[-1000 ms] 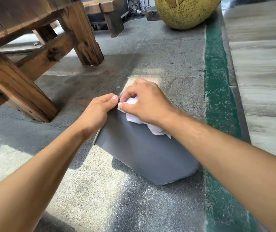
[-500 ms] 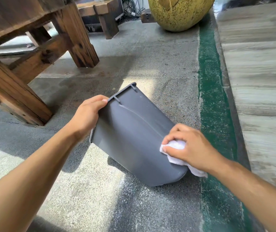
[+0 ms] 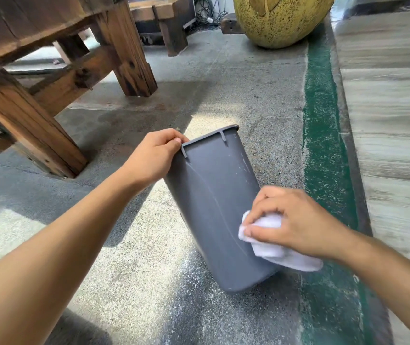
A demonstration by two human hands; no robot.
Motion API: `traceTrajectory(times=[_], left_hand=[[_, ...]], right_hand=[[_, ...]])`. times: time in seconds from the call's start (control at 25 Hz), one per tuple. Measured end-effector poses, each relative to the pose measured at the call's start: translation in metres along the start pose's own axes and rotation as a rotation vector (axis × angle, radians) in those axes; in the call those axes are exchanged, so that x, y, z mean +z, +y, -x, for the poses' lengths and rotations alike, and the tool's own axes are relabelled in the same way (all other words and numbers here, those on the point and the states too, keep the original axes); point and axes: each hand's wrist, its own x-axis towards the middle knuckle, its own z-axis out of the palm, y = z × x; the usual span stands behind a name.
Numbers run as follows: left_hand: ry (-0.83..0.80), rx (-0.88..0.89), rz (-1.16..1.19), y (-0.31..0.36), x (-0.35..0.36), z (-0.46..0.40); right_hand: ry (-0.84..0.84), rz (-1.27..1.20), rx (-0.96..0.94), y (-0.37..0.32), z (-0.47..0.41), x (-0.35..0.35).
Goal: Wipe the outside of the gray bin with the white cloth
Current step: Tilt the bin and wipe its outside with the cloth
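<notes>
Bin (image 3: 213,200), gray plastic, lies tipped on the concrete floor (image 3: 134,257), rim pointing to 12 o'clock, base toward me at 6 o'clock, one broad outer wall facing up. Faint pale streaks show on that wall toward its 2 o'clock edge.

My left hand (image 3: 154,158) is at the bin's 10 o'clock corner, fingers curled shut over the rim, thumb lying along the rim's outer edge. Fingertips hidden behind the rim; how far they reach inside I cannot tell.

My right hand (image 3: 291,225) is at the bin's 4 o'clock edge, near the base. Fingers half closed around the white cloth (image 3: 276,245), bunched in the grip and pressed against the bin's outer wall; a loose fold trails out under the wrist toward 5 o'clock, over the green painted strip (image 3: 323,150).

Wooden bench (image 3: 49,78), heavy legs, stands at 10 o'clock, well apart from the bin. Large yellow-green speckled round object (image 3: 278,18) sits at 1 o'clock, far end of the floor.
</notes>
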Motion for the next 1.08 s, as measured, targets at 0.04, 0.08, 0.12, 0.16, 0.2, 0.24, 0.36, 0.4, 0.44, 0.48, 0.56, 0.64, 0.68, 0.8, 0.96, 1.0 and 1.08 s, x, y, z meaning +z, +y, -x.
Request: traceTrajectory(times=[0.04, 0.08, 0.12, 0.16, 0.2, 0.24, 0.36, 0.4, 0.44, 0.48, 0.56, 0.64, 0.68, 0.8, 0.96, 1.0, 1.08], left_hand=[[-0.006, 0.017, -0.009, 0.002, 0.001, 0.000], [-0.013, 0.029, -0.008, 0.003, 0.001, 0.001], [-0.024, 0.036, -0.003, 0.005, 0.002, 0.002], [-0.035, 0.041, 0.000, 0.007, 0.002, 0.002], [-0.045, 0.048, 0.001, 0.009, 0.003, 0.003], [-0.048, 0.061, -0.007, 0.009, 0.003, 0.004], [-0.022, 0.098, -0.098, 0.007, 0.003, 0.003], [-0.018, 0.099, -0.106, 0.005, 0.002, 0.002], [-0.017, 0.098, -0.108, 0.004, 0.002, 0.001], [-0.013, 0.095, -0.113, 0.003, 0.002, 0.000], [-0.003, 0.083, -0.122, 0.002, 0.002, -0.001], [0.004, 0.062, -0.122, 0.002, 0.001, -0.003], [0.009, 0.051, -0.123, 0.002, 0.001, -0.003], [0.027, 0.022, -0.128, 0.005, -0.002, -0.003], [0.021, 0.010, -0.108, 0.015, -0.001, 0.001], [0.007, 0.020, -0.120, 0.017, 0.000, 0.002], [-0.026, 0.063, -0.179, 0.023, 0.004, 0.003]], right_hand=[[0.144, -0.024, -0.002, -0.013, -0.015, -0.005], [0.260, -0.015, -0.013, -0.025, -0.032, -0.007], [0.342, 0.020, -0.027, -0.035, -0.049, -0.006], [0.397, 0.066, -0.038, -0.044, -0.066, -0.004], [0.426, 0.115, -0.046, -0.051, -0.081, 0.000], [0.434, 0.165, -0.047, -0.057, -0.093, 0.004], [0.421, 0.259, -0.039, -0.060, -0.110, 0.018], [0.411, 0.262, -0.045, -0.058, -0.109, 0.021], [0.393, 0.257, -0.048, -0.054, -0.104, 0.024], [0.374, 0.252, -0.047, -0.048, -0.096, 0.029], [0.334, 0.239, -0.030, -0.036, -0.075, 0.037], [0.290, 0.232, -0.012, -0.020, -0.050, 0.046], [0.260, 0.248, -0.005, -0.011, -0.035, 0.051], [0.162, 0.346, 0.013, 0.012, 0.021, 0.070], [-0.063, 0.559, 0.073, 0.043, 0.085, 0.093], [-0.071, 0.551, 0.096, 0.049, 0.092, 0.093], [0.000, 0.405, 0.148, 0.045, 0.089, 0.078]])
